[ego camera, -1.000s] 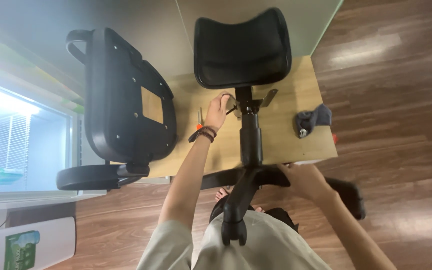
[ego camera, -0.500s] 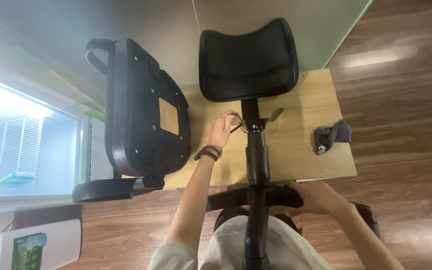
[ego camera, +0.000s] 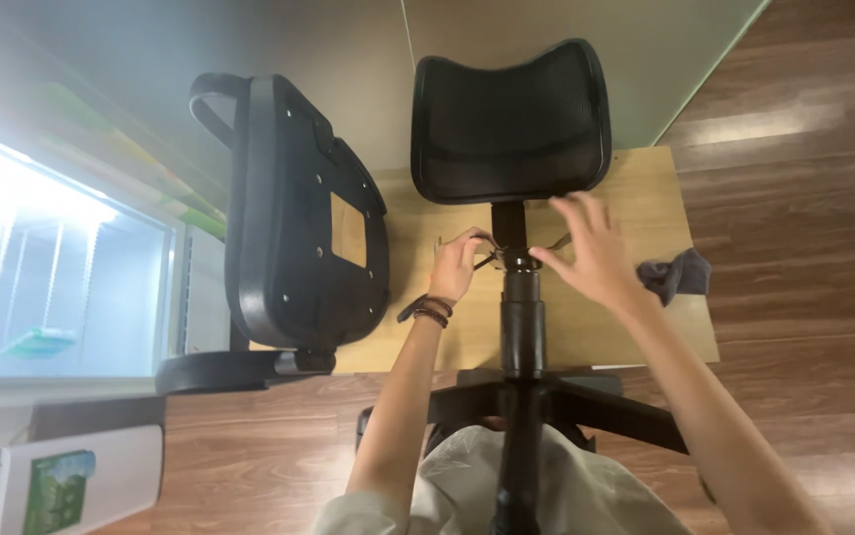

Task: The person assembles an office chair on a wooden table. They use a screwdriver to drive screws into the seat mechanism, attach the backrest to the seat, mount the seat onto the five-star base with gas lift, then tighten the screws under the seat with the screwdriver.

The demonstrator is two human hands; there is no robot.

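A black mesh chair pad [ego camera: 510, 119] stands at the far end of a black column [ego camera: 522, 327], which runs toward me to a star-shaped base [ego camera: 596, 406]. My left hand [ego camera: 459, 263], with a dark wristband, is pinched on a small metal lever [ego camera: 487, 260] where the pad meets the column. On the other side of that joint my right hand [ego camera: 586, 248] hovers with its fingers spread, holding nothing. A second metal lever [ego camera: 558, 241] shows just beside its fingertips.
A large black plastic chair shell with an armrest [ego camera: 304, 228] stands on edge to the left. All of it rests on a light wooden board [ego camera: 636, 327] over a dark wood floor. A grey cloth [ego camera: 675, 272] lies at the board's right edge. A bright window is at far left.
My right hand has left the base near my lap and come up to the joint under the pad. My left hand stays at the joint. The view has shifted closer.
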